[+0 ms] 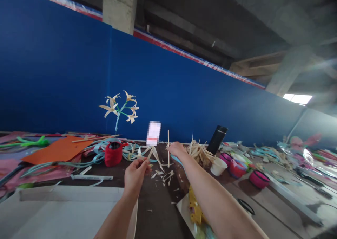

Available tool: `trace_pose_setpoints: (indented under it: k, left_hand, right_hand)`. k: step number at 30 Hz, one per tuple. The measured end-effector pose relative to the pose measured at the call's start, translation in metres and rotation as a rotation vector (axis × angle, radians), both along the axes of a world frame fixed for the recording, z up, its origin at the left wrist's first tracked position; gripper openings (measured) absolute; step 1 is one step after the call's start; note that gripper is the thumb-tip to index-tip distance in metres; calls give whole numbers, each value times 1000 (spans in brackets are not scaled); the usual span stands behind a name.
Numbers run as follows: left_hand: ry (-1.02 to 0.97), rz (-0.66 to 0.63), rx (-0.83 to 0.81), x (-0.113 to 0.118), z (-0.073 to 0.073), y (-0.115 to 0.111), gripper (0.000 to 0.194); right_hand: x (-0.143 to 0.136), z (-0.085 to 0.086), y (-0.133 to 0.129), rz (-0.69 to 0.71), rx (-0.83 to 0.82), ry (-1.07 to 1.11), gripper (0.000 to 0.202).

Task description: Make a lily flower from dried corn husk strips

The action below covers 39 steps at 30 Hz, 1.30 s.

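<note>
Closed fingers of my left hand [137,168] pinch a pale husk flower [156,155], its narrow petals spreading up and to the right. My right hand [177,149] is closed around a thin wooden stick [169,158] that stands nearly upright to the right of the flower. A light blue strip [177,159] shows just below my right hand. Between and below the hands, small pale husk scraps [167,177] lie on the dark table [155,211]. The flower and the stick are apart.
Behind stands a finished flower stem [117,121] in a red pot [113,154]. Right of my right hand are a husk bundle [201,153], a white cup [218,167] and a black bottle [217,140]. A yellow glue gun [194,205] lies under my right forearm; white board [65,211] lies left.
</note>
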<state>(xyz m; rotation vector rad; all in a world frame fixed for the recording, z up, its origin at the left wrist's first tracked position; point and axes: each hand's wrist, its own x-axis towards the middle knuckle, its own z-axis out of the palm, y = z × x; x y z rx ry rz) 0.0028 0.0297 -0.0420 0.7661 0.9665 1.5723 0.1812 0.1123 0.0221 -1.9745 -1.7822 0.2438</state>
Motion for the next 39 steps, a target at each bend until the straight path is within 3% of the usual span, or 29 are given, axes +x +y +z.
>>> trace_pose_setpoints:
  k: [5, 10, 16, 20, 25, 29, 39]
  left_hand:
    - [-127, -92, -35, 0, 5, -2, 30]
    - [-154, -170, -28, 0, 10, -7, 30]
    - [-156, -190, -32, 2, 10, -9, 29]
    - [-168, -204, -18, 1, 8, -8, 28]
    - [-141, -243, -27, 3, 10, -9, 27]
    - [-108, -255, -36, 4, 11, -10, 28]
    - [-112, -267, -47, 4, 7, -10, 28]
  right_hand:
    - [-1, 19, -53, 186, 132, 137, 18]
    - [-15, 5, -93, 460, 62, 471, 27]
    - [-27, -18, -97, 370, -6, 720, 33]
    - [-37, -23, -99, 391, -126, 954, 45]
    - [-40, -26, -99, 436, -265, 1138, 44]
    - [-37, -24, -100, 441, -301, 1170, 41]
    - [-38, -29, -106, 370, -173, 1119, 41]
